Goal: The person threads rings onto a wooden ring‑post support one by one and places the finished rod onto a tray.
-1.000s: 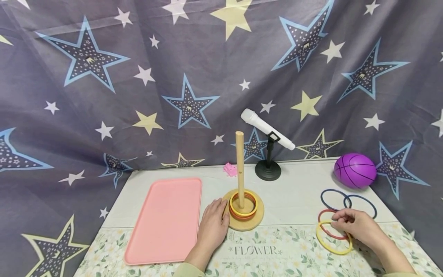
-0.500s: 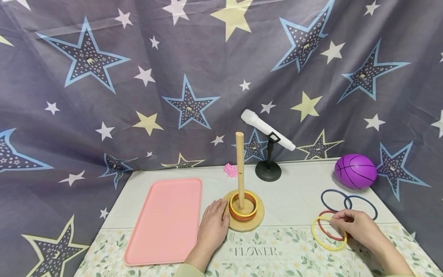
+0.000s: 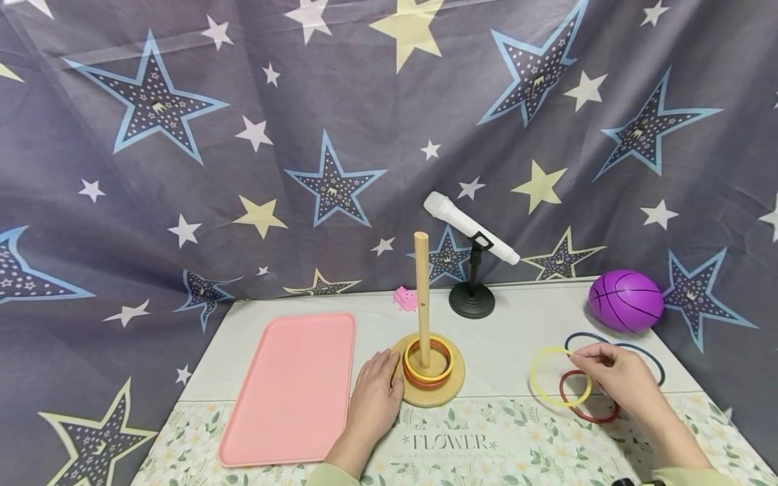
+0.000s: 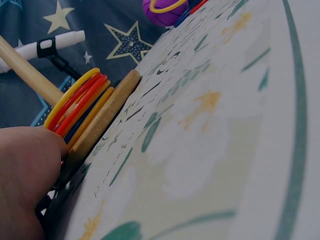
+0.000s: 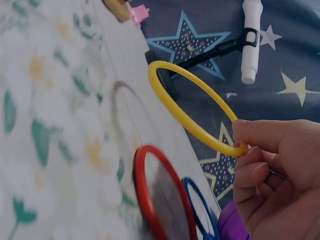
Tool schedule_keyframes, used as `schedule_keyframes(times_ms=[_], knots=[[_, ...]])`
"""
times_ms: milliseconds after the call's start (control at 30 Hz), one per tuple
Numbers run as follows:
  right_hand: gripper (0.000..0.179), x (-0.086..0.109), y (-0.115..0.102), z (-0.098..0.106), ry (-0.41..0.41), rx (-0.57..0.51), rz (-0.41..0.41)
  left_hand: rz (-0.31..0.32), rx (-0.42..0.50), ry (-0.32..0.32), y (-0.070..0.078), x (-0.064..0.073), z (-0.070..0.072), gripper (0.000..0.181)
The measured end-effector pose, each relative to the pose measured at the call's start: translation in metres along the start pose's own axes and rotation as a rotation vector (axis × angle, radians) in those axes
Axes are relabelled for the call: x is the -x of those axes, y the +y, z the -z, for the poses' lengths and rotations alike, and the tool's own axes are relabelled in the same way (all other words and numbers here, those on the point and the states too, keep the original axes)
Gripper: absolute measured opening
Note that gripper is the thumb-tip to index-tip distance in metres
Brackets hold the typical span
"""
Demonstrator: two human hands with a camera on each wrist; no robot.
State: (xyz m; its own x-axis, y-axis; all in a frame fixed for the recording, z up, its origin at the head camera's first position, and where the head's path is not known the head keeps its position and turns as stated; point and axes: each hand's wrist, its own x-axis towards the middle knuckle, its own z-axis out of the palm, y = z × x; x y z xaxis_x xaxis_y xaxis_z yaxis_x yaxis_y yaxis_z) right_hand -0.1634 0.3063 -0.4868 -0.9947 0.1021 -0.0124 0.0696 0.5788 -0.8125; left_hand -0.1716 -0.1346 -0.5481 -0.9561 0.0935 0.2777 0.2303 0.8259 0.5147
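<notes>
My right hand pinches a yellow ring between thumb and fingertips. The ring is raised off the table, and its shadow falls on the cloth in the right wrist view. Under it lies a red ring, with two dark blue rings overlapping just behind. My left hand rests at the left edge of a round wooden base, fingers extended. From that base rises a wooden post. Around its foot sits a stack of several rings, yellow, red and blue.
A pink tray lies left of my left hand. Behind the post are a small pink object and a white microphone on a black stand. A purple ball sits at back right, before a starry curtain.
My right hand has lifted the yellow ring off the red one and shifted it left and away from me. The left hand has stayed at the base.
</notes>
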Motion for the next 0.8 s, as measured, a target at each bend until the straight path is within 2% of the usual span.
schedule_keyframes(times_ms=[133,367,600,800], knots=[[0.047,-0.004,-0.01,-0.002,0.003,-0.056,-0.006,-0.005,0.001,0.006,0.0,0.0,0.0,0.048],[0.044,-0.008,-0.025,-0.009,0.003,-0.152,0.029,0.0,-0.003,0.004,0.0,0.0,-0.001,0.049],[0.039,-0.01,-0.033,-0.017,0.041,-0.188,0.069,0.007,0.001,0.005,0.0,0.0,-0.001,0.049],[0.04,-0.011,-0.043,-0.025,0.039,-0.23,0.092,0.005,0.009,0.005,0.0,0.0,-0.001,0.048]])
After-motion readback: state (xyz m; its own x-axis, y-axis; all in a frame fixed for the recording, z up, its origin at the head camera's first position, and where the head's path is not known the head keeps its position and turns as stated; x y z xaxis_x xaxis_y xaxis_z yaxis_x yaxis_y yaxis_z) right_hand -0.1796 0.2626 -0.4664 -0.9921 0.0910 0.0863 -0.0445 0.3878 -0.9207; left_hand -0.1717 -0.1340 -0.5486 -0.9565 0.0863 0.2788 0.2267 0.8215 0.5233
